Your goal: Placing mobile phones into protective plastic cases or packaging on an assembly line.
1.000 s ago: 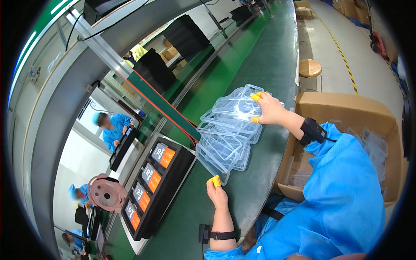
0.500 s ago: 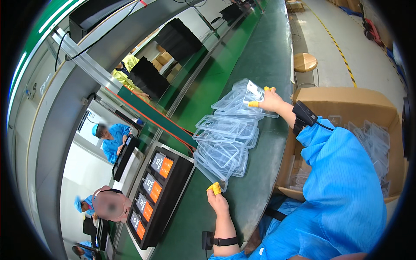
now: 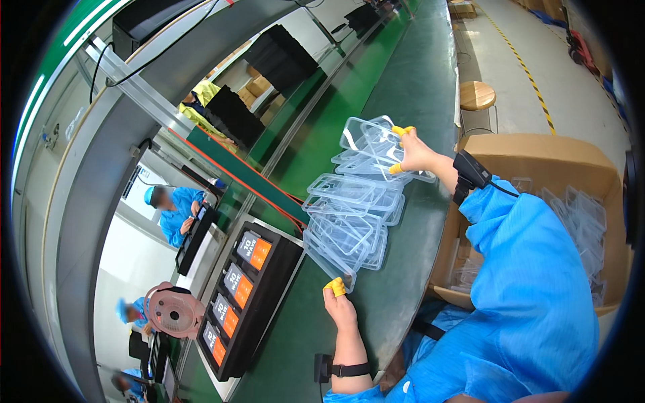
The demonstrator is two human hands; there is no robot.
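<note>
Several clear plastic trays (image 3: 349, 215) lie spread in an overlapping row on the green workbench (image 3: 410, 87). My left hand (image 3: 338, 301), with yellow finger cots, pinches the near corner of the nearest clear tray (image 3: 329, 258). My right hand (image 3: 413, 153), also with yellow cots and a black wrist strap, grips the far tray (image 3: 369, 138) at the other end of the row. Both arms wear blue sleeves.
A black tray of orange-labelled parts (image 3: 245, 295) sits left of my left hand. A cardboard box (image 3: 537, 158) with more clear trays stands at my right. A round wooden stool (image 3: 478, 95) is beyond it. Other people in blue work behind the conveyor frame (image 3: 168, 208).
The view has shifted, so the row of trays and both hands sit lower and more central. My right hand stays on the far tray, my left on the near corner.
</note>
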